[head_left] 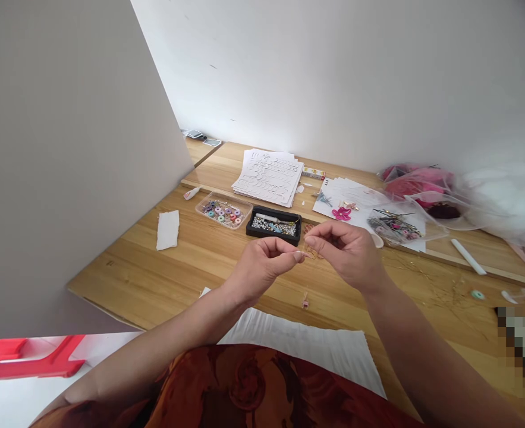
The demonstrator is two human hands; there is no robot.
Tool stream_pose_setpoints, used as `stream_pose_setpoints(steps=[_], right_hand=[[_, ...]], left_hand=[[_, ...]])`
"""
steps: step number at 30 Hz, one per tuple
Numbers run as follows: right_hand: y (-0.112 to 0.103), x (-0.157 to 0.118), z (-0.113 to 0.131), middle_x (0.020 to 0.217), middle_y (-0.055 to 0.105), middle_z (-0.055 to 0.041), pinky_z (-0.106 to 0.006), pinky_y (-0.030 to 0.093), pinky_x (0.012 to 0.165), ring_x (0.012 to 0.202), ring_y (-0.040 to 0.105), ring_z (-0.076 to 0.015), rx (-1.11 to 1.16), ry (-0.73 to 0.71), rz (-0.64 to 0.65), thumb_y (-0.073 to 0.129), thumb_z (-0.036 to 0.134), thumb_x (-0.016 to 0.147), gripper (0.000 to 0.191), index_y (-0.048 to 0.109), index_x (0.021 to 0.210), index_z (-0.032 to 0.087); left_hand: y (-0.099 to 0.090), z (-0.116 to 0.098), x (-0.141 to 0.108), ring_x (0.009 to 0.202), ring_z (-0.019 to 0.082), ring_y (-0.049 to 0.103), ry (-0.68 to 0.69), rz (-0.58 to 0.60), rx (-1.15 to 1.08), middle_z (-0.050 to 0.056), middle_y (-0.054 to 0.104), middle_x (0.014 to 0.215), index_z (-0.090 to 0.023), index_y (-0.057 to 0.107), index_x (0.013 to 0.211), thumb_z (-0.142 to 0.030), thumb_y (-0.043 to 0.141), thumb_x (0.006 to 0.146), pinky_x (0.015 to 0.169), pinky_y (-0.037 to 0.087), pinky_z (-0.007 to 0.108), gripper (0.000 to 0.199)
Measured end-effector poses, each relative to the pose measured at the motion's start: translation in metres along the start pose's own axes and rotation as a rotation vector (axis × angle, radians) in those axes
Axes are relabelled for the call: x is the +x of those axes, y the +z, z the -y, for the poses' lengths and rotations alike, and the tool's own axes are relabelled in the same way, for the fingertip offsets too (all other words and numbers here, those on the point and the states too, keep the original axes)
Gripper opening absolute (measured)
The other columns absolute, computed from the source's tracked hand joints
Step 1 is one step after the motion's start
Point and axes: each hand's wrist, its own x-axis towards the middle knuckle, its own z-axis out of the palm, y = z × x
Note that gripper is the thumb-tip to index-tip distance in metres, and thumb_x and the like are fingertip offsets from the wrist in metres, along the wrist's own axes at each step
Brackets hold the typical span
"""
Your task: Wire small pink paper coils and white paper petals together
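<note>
Two fingertip pinches, by the left hand (262, 267) and the right hand (346, 254), hold a fine gold wire (310, 252) above the wooden tabletop (123, 279); the wire appears light, springy and prone to kinking, so take hold close to those pinches.

The thin wire (307, 254) looks like shiny gold-toned metal; the desk (123, 267) is smooth, varnished pale wood, the tray (273, 224) matt black plastic, the box (223, 209) clear plastic.
</note>
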Motion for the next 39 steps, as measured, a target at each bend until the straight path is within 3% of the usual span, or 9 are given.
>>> stream_pose_setpoints(steps=[6,8,11,14,19,22,26,31,39], right_hand=[[0.017,-0.013,-0.021,0.059,0.051,0.0058,-0.023,0.022,0.045,0.046,0.033,-0.0050,0.489,0.363,0.129,0.081,0.042,0.077,0.027,0.067,0.076,0.019],[0.026,-0.023,-0.021,0.057,0.049,0.0067,-0.022,0.021,0.044,0.044,0.033,-0.0050,0.558,0.424,0.141,0.079,0.043,0.079,0.028,0.064,0.076,0.020],[0.035,-0.037,-0.012,0.060,0.053,0.0041,-0.023,0.028,0.045,0.047,0.039,-0.0071,0.395,0.341,0.094,0.075,0.039,0.082,0.024,0.063,0.074,0.019],[0.037,-0.046,0.003,0.063,0.058,0.0019,-0.025,0.036,0.050,0.053,0.047,-0.0102,0.074,0.123,0.026,0.069,0.028,0.086,0.013,0.065,0.077,0.020],[0.026,-0.044,0.023,0.066,0.062,0.0013,-0.029,0.040,0.057,0.059,0.051,-0.0128,-0.330,-0.273,-0.099,0.064,0.014,0.085,0.009,0.068,0.083,0.022],[0.017,-0.035,0.029,0.069,0.064,0.0006,-0.030,0.042,0.061,0.062,0.053,-0.0138,-0.412,-0.361,-0.131,0.065,0.014,0.086,0.010,0.069,0.087,0.022],[0.010,-0.023,0.031,0.072,0.067,0.0003,-0.030,0.042,0.059,0.060,0.053,-0.0129,-0.419,-0.357,-0.121,0.066,0.015,0.087,0.008,0.069,0.086,0.022],[0.007,-0.013,0.026,0.069,0.065,0.0012,-0.027,0.037,0.053,0.056,0.050,-0.0108,-0.335,-0.253,-0.086,0.068,0.018,0.087,0.006,0.070,0.083,0.021],[0.001,0.005,0.007,0.061,0.057,0.0024,-0.025,0.030,0.050,0.054,0.040,-0.0091,-0.053,0.036,0.096,0.074,0.036,0.085,0.020,0.072,0.078,0.017]], left_hand=[[-0.001,0.004,0.003,0.069,0.009,0.057,0.076,-0.069,-0.111,0.001,0.071,0.074,-0.016,0.072,0.070,-0.034,0.092,0.062,0.070,0.043,0.024,0.028],[-0.001,0.006,0.003,0.071,0.009,0.059,0.109,-0.092,-0.137,0.001,0.074,0.079,-0.016,0.072,0.071,-0.033,0.090,0.066,0.072,0.045,0.024,0.025],[0.000,0.007,0.003,0.075,0.012,0.063,0.128,-0.118,-0.140,0.003,0.075,0.081,-0.016,0.072,0.072,-0.032,0.089,0.067,0.077,0.048,0.026,0.024],[0.000,0.006,0.002,0.078,0.013,0.065,0.144,-0.139,-0.097,0.003,0.075,0.080,-0.015,0.072,0.072,-0.032,0.088,0.069,0.079,0.049,0.028,0.023],[-0.001,0.005,0.000,0.074,0.013,0.063,0.128,-0.108,-0.020,0.003,0.074,0.078,-0.015,0.071,0.073,-0.033,0.086,0.070,0.075,0.048,0.027,0.024],[-0.002,0.004,-0.001,0.071,0.012,0.060,0.107,-0.083,0.019,0.002,0.071,0.075,-0.014,0.070,0.072,-0.036,0.088,0.068,0.073,0.045,0.026,0.028],[-0.003,0.002,-0.002,0.071,0.011,0.058,0.106,-0.058,0.075,0.002,0.070,0.074,-0.014,0.071,0.073,-0.034,0.088,0.067,0.071,0.043,0.025,0.028],[-0.005,0.001,-0.002,0.074,0.013,0.061,0.093,-0.006,0.088,0.003,0.072,0.077,-0.015,0.070,0.074,-0.034,0.088,0.069,0.073,0.043,0.026,0.027],[-0.005,-0.001,0.000,0.073,0.012,0.060,0.046,0.049,0.025,0.002,0.071,0.073,-0.015,0.071,0.071,-0.038,0.089,0.067,0.075,0.042,0.027,0.029]])
